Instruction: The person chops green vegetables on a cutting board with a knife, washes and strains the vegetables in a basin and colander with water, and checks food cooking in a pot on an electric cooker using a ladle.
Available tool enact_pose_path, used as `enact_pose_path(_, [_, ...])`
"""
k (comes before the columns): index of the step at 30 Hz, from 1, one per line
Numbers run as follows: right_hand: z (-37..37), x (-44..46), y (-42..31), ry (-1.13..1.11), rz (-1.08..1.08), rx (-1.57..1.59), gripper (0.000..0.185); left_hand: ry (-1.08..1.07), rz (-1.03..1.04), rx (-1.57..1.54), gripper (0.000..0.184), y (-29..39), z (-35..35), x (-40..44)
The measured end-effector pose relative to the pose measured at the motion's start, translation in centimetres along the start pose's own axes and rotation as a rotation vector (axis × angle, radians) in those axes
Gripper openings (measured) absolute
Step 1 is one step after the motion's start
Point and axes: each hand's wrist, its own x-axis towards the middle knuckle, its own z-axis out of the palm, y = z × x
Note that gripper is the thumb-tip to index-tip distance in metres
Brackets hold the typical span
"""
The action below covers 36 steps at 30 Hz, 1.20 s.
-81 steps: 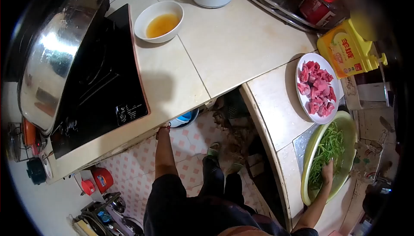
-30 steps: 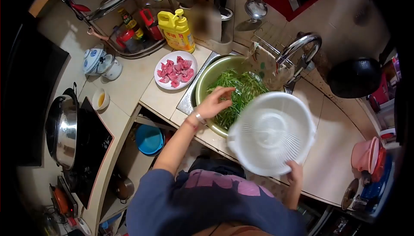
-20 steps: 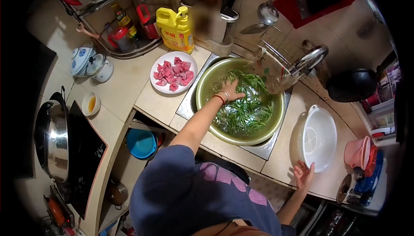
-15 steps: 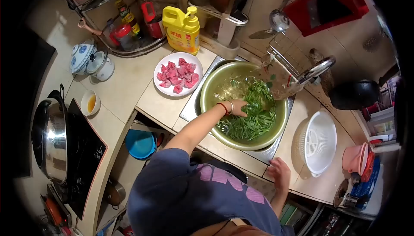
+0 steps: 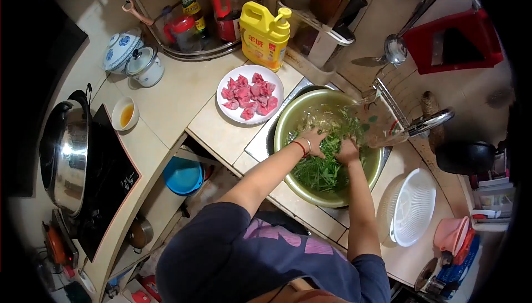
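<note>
Long, thin leafy greens (image 5: 318,173) lie in water inside a large olive-green basin (image 5: 281,116), which is set in the sink (image 5: 259,147). My left hand (image 5: 313,142), with a bracelet and a red cord at its wrist, rests on the greens with its fingers spread. Beside it, my right hand (image 5: 348,151) reaches into the basin, its fingers curled down into the greens and partly hidden by them. Some greens bunch up between both hands.
A white colander (image 5: 413,209) stands right of the basin, with a faucet (image 5: 429,123) behind. To the left are a plate of pink meat pieces (image 5: 249,97), a yellow jug (image 5: 265,36), a small bowl (image 5: 125,114) and a metal pot (image 5: 69,159) on the cooktop (image 5: 113,175).
My right hand has moved from the counter's front edge into the basin among the greens. The left hand stays on the greens, fingers more spread. The camera view has shifted.
</note>
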Motion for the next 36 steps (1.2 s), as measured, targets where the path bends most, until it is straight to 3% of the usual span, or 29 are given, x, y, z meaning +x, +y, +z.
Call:
enact_pose_path(1, [2.0,0.7,1.3,-0.063,-0.003,0.042,0.069,-0.167,-0.053,0.068,0.086,-0.2,0.1,0.6])
enact_pose_path(3, [2.3,0.6,1.5,-0.236,0.071,0.140,0.062,-0.216,-0.049,0.180,0.080,0.7,-0.7,-0.6])
enact_pose_path(6, [1.0,-2.4,0.7,-0.101,0.085,0.129,0.061,-0.257,-0.063,0.372,0.065,1.4,0.0,-1.0])
enact_pose_path(7, [0.1,-2.9,0.9,-0.274,0.147,0.416,0.061,-0.245,-0.080,0.300,0.064,1.4,0.4,-1.2])
enact_pose_path(8, [-0.4,-3.9,0.5,-0.272,0.153,0.411,0.061,-0.232,-0.098,0.227,0.062,1.8,0.2,-1.6])
enact_pose_path(10, [-0.7,-6.1,-0.7,-0.542,0.297,1.226,0.066,-0.257,-0.070,0.171,0.060,2.1,0.7,-1.3])
enact_pose_path(11, [2.4,-4.8,0.3,-0.540,0.283,1.120,0.062,-0.285,-0.050,0.121,0.058,2.1,0.9,-1.1])
enact_pose_path(14, [-5.2,-7.2,-4.7,-0.622,0.412,1.127,0.055,-0.363,-0.075,0.015,0.052,2.1,1.1,-0.5])
enact_pose_path(15, [-2.7,-6.4,-4.0,-0.542,0.267,1.348,0.053,-0.237,0.024,-0.127,0.043,1.5,1.7,-0.4])
enact_pose_path(16, [-0.6,-5.6,-3.3,-0.535,0.260,1.347,0.053,-0.229,0.025,-0.122,0.043,1.2,2.2,0.0])
enact_pose_path(18, [1.5,-4.5,-2.7,-0.264,0.292,1.566,0.055,0.180,0.179,-0.312,0.033,1.3,1.9,-0.4])
enact_pose_path(19, [2.0,-3.8,-1.6,-0.221,0.511,1.404,0.059,0.141,0.265,-0.359,0.026,1.3,1.0,-0.6])
enact_pose_path(20, [0.9,-3.8,-1.7,-0.225,0.510,1.402,0.059,0.142,0.261,-0.361,0.026,1.7,0.0,-1.1])
enact_pose_path(22, [-2.6,-4.9,-2.0,0.038,0.508,1.026,0.056,0.219,0.162,-0.231,0.024,2.9,-1.8,-2.3])
enact_pose_path(23, [-2.1,-4.6,-1.3,0.235,0.289,0.981,0.050,0.249,0.143,-0.184,0.020,3.4,-3.0,-3.2])
enact_pose_path(24, [-2.4,-4.4,-1.0,0.244,0.303,0.981,0.050,0.282,0.169,-0.126,0.019,2.8,-2.9,-2.8])
enact_pose_path(26, [-3.2,-3.4,-0.7,0.244,-0.003,0.354,0.043,0.334,0.168,-0.086,0.029,1.8,-2.7,-2.1])
enact_pose_path(27, [-3.4,-2.6,-0.7,0.249,0.004,0.350,0.043,0.335,0.178,-0.087,0.029,1.8,-2.9,-2.3])
enact_pose_path(29, [-3.6,-0.9,-1.2,0.319,-0.050,0.298,0.039,0.295,-0.006,-0.119,0.048,1.6,-3.4,-2.6])
enact_pose_path(30, [-4.5,-0.7,-1.4,0.322,-0.050,0.294,0.039,0.298,-0.003,-0.120,0.048,2.0,-4.2,-3.2])
enact_pose_path(32, [-5.8,-0.6,-1.6,0.222,-0.166,-0.028,0.046,0.135,-0.152,0.326,0.070,3.0,-5.1,-4.3])
enact_pose_path(33, [-5.8,0.3,-1.5,0.085,-0.092,0.029,0.058,0.080,-0.167,0.266,0.081,2.1,-4.4,-3.3])
enact_pose_path(36, [-3.9,1.6,-0.7,-0.103,-0.091,0.184,0.068,-0.096,-0.218,0.151,0.085,2.2,-4.2,-3.1])
